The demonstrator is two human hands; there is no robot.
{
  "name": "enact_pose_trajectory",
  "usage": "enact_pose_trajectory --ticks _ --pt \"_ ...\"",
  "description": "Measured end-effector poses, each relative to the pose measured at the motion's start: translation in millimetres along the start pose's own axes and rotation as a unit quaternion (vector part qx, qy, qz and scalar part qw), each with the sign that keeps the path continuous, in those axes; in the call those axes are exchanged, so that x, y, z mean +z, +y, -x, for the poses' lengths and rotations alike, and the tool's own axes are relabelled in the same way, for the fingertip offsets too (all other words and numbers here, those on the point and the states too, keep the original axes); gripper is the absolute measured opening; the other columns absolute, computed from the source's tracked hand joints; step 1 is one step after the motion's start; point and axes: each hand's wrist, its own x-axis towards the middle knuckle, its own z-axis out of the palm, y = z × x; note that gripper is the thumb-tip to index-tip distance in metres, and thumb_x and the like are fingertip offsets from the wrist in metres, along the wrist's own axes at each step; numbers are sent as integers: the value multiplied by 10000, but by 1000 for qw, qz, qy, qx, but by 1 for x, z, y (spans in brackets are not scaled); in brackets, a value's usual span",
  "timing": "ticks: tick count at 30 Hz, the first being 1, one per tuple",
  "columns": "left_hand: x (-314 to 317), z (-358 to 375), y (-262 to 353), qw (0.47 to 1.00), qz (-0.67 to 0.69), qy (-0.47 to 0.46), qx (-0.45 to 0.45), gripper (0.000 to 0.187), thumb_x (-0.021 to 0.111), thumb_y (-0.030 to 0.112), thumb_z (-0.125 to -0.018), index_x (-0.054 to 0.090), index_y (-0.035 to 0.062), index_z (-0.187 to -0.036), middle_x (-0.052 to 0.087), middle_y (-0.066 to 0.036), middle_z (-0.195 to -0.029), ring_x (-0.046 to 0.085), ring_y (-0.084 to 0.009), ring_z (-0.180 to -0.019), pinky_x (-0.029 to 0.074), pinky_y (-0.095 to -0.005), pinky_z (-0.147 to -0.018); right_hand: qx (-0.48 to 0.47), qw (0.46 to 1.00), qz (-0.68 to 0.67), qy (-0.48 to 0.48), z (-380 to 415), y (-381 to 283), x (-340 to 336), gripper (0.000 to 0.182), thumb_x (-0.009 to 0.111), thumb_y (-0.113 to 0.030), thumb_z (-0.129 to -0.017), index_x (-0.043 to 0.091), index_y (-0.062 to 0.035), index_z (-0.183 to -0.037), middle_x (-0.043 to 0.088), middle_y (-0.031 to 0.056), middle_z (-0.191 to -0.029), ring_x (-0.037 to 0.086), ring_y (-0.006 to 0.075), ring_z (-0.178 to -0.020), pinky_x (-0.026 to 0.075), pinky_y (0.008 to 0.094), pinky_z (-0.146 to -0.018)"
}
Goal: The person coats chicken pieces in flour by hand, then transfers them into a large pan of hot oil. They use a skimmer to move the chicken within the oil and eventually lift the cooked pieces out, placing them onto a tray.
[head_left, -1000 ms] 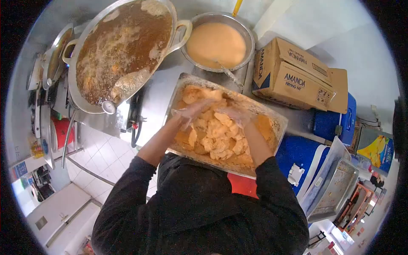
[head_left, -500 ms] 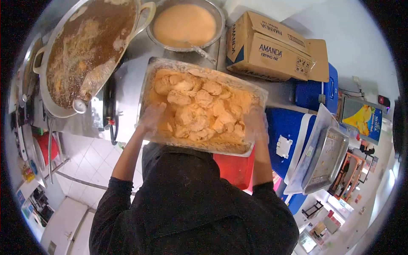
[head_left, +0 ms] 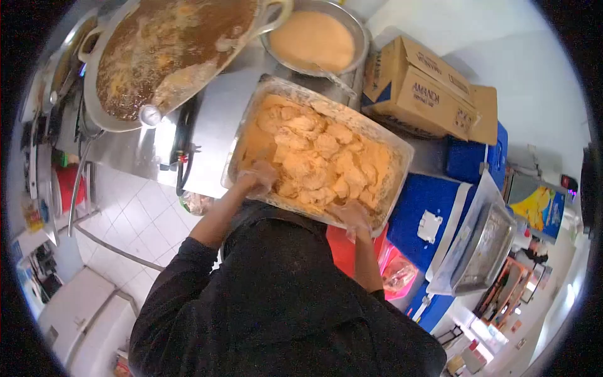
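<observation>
A rectangular tray [head_left: 402, 179] holds orange-tinted flour and several coated pieces [head_left: 326, 146] that look like chicken. My left hand [head_left: 259, 177], in a clear plastic glove, reaches over the tray's near left side, fingers stretched into the loose flour. My right hand [head_left: 355, 215], gloved too, is at the near right side, its fingers spread against the coated pieces. Some fingertips are dusted over or hidden by the coating. Neither hand visibly holds a piece.
A large pan of bubbling brown oil [head_left: 135, 60] stands at upper left with a skimmer [head_left: 151, 115] in it. Behind the tray sit a bowl of orange batter [head_left: 314, 41] and a cardboard box [head_left: 427, 88]. Blue coolers [head_left: 418, 217] and a metal tray [head_left: 483, 257] are at right.
My right hand has moved from the tray's right wall inward to its near edge. My left hand has shifted into the flour. The view has turned, so the tray appears tilted and farther right.
</observation>
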Motion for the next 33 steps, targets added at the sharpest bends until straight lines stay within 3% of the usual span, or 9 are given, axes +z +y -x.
enact_pose_trajectory --ticks 4,6,11,18,23,26,29,32,33 --pt "4 -8 5 999 30 -19 15 194 542 141 -703 575 48 -869 580 -105 -917 568 -237 -789 466 -340 -649 -1 996 -35 -85 -8 -15 8 449 649 -420 -606 624 18 -701 626 202 -728 627 278 -698 476 364 -621" --pt "2 -13 11 998 42 -30 25 179 542 145 -701 574 46 -846 575 -100 -892 562 -234 -772 461 -341 -645 -140 989 30 -34 -16 -4 16 427 657 -386 -600 619 26 -706 608 198 -656 623 292 -638 484 374 -598" --pt "-4 -22 28 995 72 -40 49 150 542 157 -699 569 41 -790 562 -86 -830 547 -226 -727 448 -342 -636 -163 981 103 33 -65 24 63 311 691 -256 -621 629 14 -762 619 193 -754 620 292 -760 480 360 -675" --pt "-7 -23 0 996 81 3 41 142 543 173 -694 563 34 -710 545 -68 -743 526 -216 -666 430 -345 -622 -90 942 -324 6 22 -62 -58 406 693 -172 -696 540 3 -1029 589 92 -986 547 197 -893 435 302 -780" --pt "-12 -24 -21 972 7 216 97 126 611 159 -579 586 36 -590 559 -117 -631 544 -262 -570 441 -365 -528 -226 949 -206 77 1 -164 -68 321 627 -187 -779 544 36 -994 580 101 -947 542 172 -860 433 288 -763" --pt "2 -33 -39 921 47 370 115 131 613 115 -552 598 18 -638 582 -177 -700 567 -305 -609 460 -385 -568 -221 973 33 58 -27 -193 -65 283 575 -190 -808 543 40 -969 579 114 -914 550 228 -839 441 310 -762" --pt "-64 22 1 929 112 350 -49 175 624 98 -551 596 -5 -691 583 -204 -716 570 -328 -621 463 -383 -600 -404 885 136 189 -63 -191 -36 253 528 -151 -810 526 46 -968 581 141 -931 559 278 -852 449 325 -772" --pt "-90 40 13 953 110 261 -104 192 629 95 -562 581 -19 -709 578 -216 -708 577 -342 -636 460 -387 -622 -495 804 295 147 -82 -193 -4 243 503 -84 -811 551 28 -1021 608 166 -916 587 283 -835 471 342 -748" --pt "-65 12 1 953 125 259 -99 192 630 93 -567 579 -22 -712 576 -218 -708 583 -337 -646 460 -391 -626 -506 844 111 136 -111 -178 20 235 490 -66 -804 543 18 -1017 603 151 -895 582 272 -818 470 334 -731"
